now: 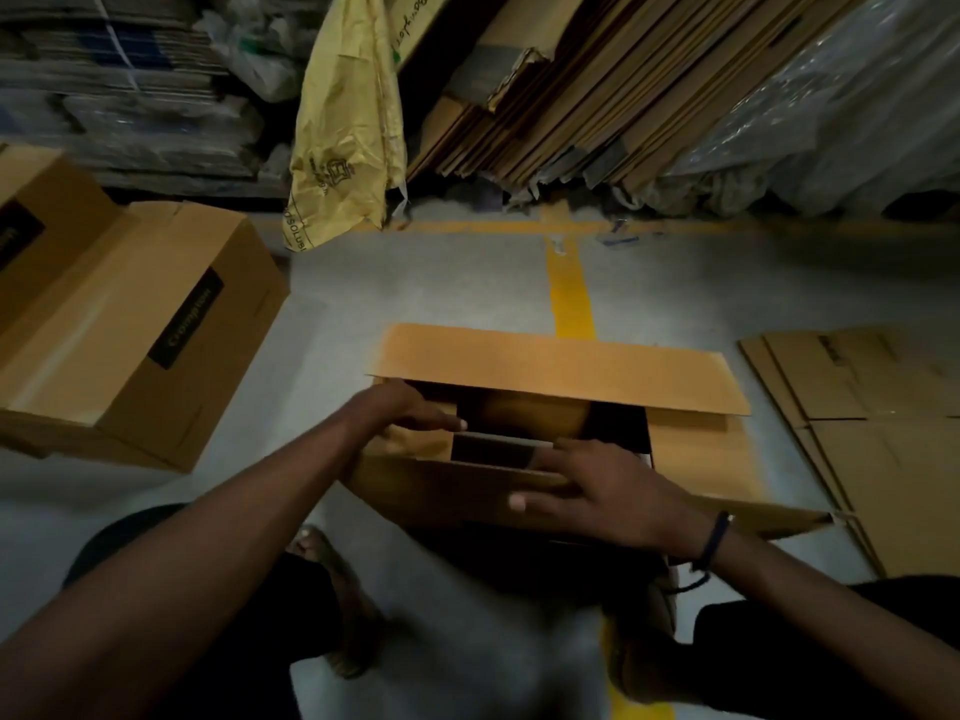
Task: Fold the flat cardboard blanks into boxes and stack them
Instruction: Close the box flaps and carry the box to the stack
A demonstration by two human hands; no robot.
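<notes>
A brown cardboard box [561, 371] stands on the grey floor in front of me with its flaps partly folded and a dark opening in the middle. My left hand [410, 407] lies flat on the left inner flap, fingers stretched out. My right hand [602, 491] presses on the near long flap, fingers spread, with a dark band on the wrist. The far long flap sticks up and away from me. Finished boxes [140, 330] with a black label sit at the left. A pile of flat blanks [872, 418] lies on the floor at the right.
Large flat cardboard sheets [597, 85] lean against the back wall beside a yellow sack [343, 132] and plastic-wrapped bundles [831, 111]. Yellow floor lines [569, 288] run under the box. My feet [337, 589] are on the floor below it.
</notes>
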